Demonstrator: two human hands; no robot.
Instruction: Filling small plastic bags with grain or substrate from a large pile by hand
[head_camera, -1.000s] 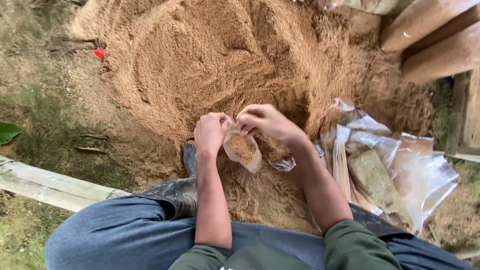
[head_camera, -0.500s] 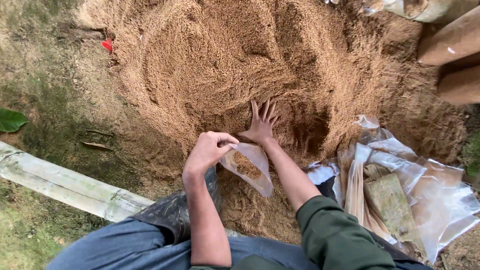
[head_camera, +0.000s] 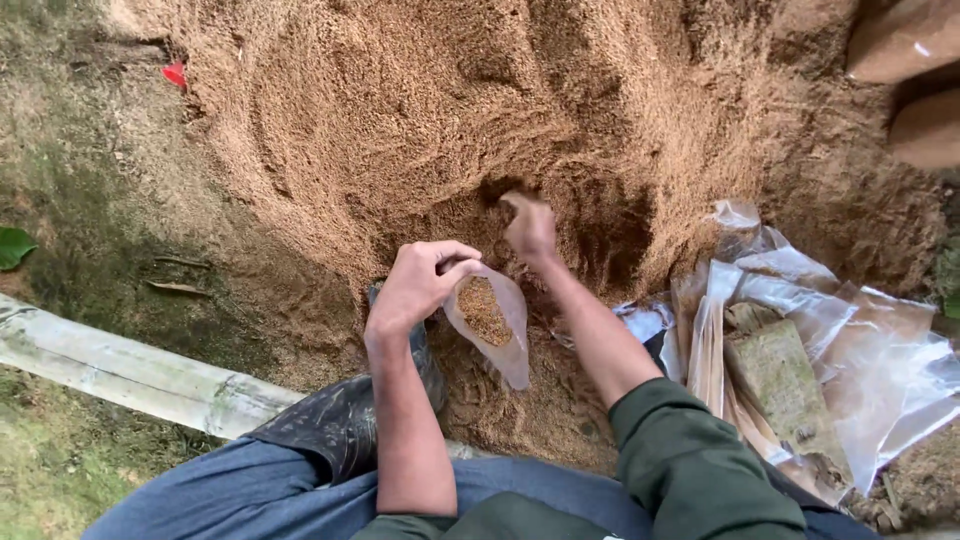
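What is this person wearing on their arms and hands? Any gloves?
No gloves: both the left hand and the right hand are bare. Dark green sleeves are pushed up toward the elbows, leaving the forearms uncovered. No watch, rings or bands show on either wrist.

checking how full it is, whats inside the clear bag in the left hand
The clear bag, held open by the left hand, contains a small amount of brown sawdust-like material. Its lower part looks empty. The rim under the fingers is hidden.
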